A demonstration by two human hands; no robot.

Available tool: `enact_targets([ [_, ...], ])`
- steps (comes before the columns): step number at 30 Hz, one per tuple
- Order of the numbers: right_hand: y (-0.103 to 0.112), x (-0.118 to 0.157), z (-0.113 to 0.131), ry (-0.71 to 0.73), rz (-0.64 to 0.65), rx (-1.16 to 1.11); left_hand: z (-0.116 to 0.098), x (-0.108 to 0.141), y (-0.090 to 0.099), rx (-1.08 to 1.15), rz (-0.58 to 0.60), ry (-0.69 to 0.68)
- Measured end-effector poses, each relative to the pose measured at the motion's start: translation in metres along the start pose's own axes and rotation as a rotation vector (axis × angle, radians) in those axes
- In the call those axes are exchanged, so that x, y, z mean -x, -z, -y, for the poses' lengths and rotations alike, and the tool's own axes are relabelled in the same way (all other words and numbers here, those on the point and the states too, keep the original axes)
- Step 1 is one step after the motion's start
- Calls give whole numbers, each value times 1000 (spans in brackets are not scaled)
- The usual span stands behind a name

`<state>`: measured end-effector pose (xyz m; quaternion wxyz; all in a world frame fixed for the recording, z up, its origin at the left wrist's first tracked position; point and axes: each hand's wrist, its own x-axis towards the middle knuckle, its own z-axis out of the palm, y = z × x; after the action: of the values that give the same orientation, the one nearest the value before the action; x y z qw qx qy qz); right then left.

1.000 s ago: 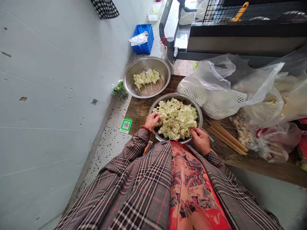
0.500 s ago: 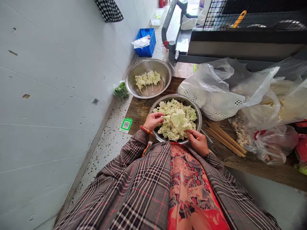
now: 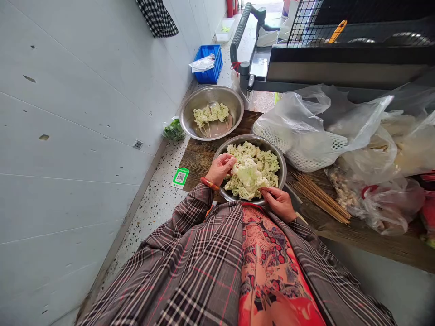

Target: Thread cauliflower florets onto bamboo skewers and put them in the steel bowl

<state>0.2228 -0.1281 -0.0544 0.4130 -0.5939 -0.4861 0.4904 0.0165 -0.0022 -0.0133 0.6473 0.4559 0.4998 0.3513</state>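
Observation:
Just in front of my body, a steel basin (image 3: 284, 164) is full of cut cauliflower florets (image 3: 267, 159). Over the pile, a larger pale clump of cauliflower (image 3: 248, 175) is held between my hands. My left hand (image 3: 220, 169) is closed, its fingertips pinching a floret at the clump's upper left. The thumb and fingers of my right hand (image 3: 279, 203) pinch together at the clump's lower right edge. Whether a stick runs through the clump is hidden. Behind, a second steel basin (image 3: 186, 118) contains several cauliflower skewers (image 3: 211, 114).
Bare wooden sticks (image 3: 319, 197) lie right of the near basin on the wooden board (image 3: 193, 154). Plastic bags (image 3: 295, 117) and a white basket (image 3: 306, 156) crowd the right. A QR card (image 3: 180, 177), bagged greens (image 3: 174, 130) and a blue crate (image 3: 215, 68) line the left.
My left hand has moved slightly up and right, further over the cauliflower clump. My right hand has shifted a little left and still pinches at its edge.

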Motion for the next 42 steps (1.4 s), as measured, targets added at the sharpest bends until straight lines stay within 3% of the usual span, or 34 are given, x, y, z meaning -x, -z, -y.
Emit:
enact_targets([
  [6, -2, 0, 1, 8, 9, 22, -1, 1, 4, -258, 29, -5],
  [13, -2, -2, -5, -19, 9, 0, 4, 2, 6, -168, 108, 83],
  [20, 0, -2, -9, 14, -11, 38, -7, 5, 7, -217, 113, -58],
  [25, 2, -2, -9, 35, -51, 62, -10, 9, 3, -82, 139, 49],
  [32, 3, -1, -6, 46, -68, 74, -6, 8, 5, -197, 64, -28],
  [42, 4, 0, -8, 53, -84, 142, -8, 10, 4, -357, 95, -112],
])
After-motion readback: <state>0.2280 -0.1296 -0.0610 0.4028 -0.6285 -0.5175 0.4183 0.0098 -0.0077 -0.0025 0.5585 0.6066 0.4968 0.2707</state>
